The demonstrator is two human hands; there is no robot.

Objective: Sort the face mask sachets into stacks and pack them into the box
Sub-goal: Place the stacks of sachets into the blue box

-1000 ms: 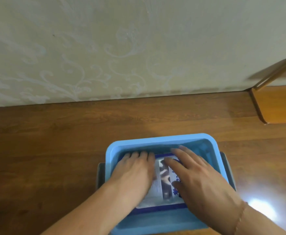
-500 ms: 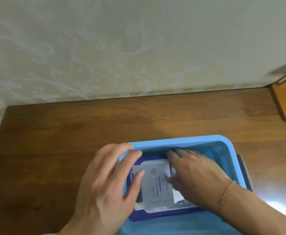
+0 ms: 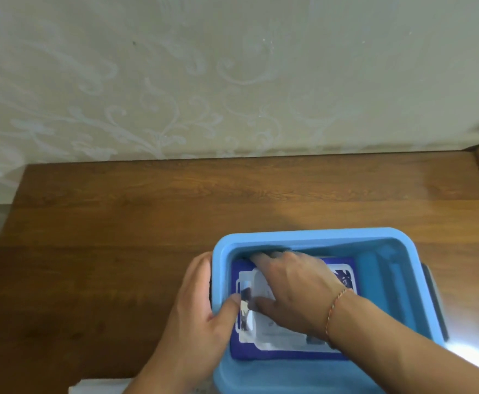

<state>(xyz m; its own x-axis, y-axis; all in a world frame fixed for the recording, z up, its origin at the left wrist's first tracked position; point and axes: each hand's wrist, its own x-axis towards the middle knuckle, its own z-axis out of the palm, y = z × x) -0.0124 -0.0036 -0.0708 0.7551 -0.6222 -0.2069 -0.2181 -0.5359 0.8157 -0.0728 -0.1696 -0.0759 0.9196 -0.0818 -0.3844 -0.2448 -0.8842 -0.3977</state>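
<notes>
While left hand [image 3: 201,305] grips left wall of blue box [image 3: 312,237], thumb hooked over rim inside, fingers outside, right hand [image 3: 292,285] lies flat on stack of sachets [image 3: 275,334], fingers straight, reaching toward far-left inner corner. Sachets lie flat on box floor, left part. Box stands on wooden counter [image 3: 119,237], near edge, right of centre. Bracelet [image 3: 335,308] on right wrist.
</notes>
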